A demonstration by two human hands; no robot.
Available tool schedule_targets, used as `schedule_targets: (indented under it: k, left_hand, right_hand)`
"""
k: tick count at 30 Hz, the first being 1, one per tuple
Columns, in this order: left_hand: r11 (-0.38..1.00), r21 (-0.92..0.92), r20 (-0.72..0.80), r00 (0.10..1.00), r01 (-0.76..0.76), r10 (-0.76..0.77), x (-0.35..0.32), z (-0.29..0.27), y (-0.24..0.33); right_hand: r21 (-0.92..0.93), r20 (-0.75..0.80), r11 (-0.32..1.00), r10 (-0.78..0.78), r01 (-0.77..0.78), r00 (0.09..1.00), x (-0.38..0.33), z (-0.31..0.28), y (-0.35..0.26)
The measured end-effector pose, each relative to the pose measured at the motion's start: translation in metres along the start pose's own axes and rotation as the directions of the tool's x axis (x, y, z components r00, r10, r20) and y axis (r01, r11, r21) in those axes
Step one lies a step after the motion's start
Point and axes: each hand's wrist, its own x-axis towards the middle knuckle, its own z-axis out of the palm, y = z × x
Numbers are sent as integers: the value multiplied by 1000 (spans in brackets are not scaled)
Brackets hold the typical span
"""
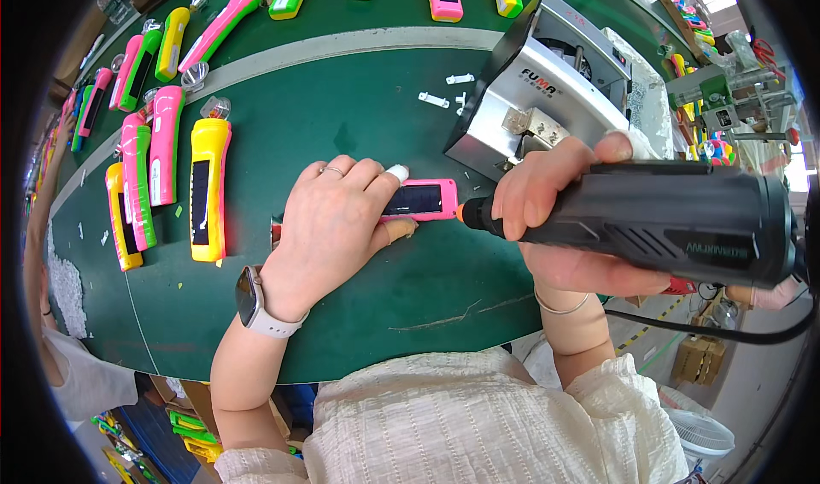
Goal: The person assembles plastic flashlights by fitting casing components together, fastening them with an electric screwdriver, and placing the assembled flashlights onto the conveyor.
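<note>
The green table fills most of the frame. At its middle lies a pink torch, with the left hand closed over it. The right hand, right of centre, wraps around a black power driver; its tip is at the torch's end, but I cannot tell if they touch. If the left hand loosens, I think the tip could slip and scratch the shell.
</note>
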Motion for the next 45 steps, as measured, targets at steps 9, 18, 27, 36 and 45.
schedule_targets:
  k: [9,18,27,36,45]
  left_hand:
    - [1000,-18,-33,999,-9,9,-4,1,1]
    - [999,-24,-121,992,29,-32,-57,-5,5]
    - [994,-107,-174,985,-32,13,-66,4,11]
    - [997,-50,-200,979,-58,47,-67,12,6]
    - [968,139,-197,952,-210,235,-56,5,-2]
  right_hand:
    - [4,150,1000,-28,28,988,5,-6,2]
    - [-680,-298,729,-372,78,879,-11,-7,-48]
    - [-962,267,109,164,251,950,-53,34,0]
    - [-936,86,351,327,-36,941,-53,27,33]
    - [-812,-122,273,784,-516,608,-13,17,25]
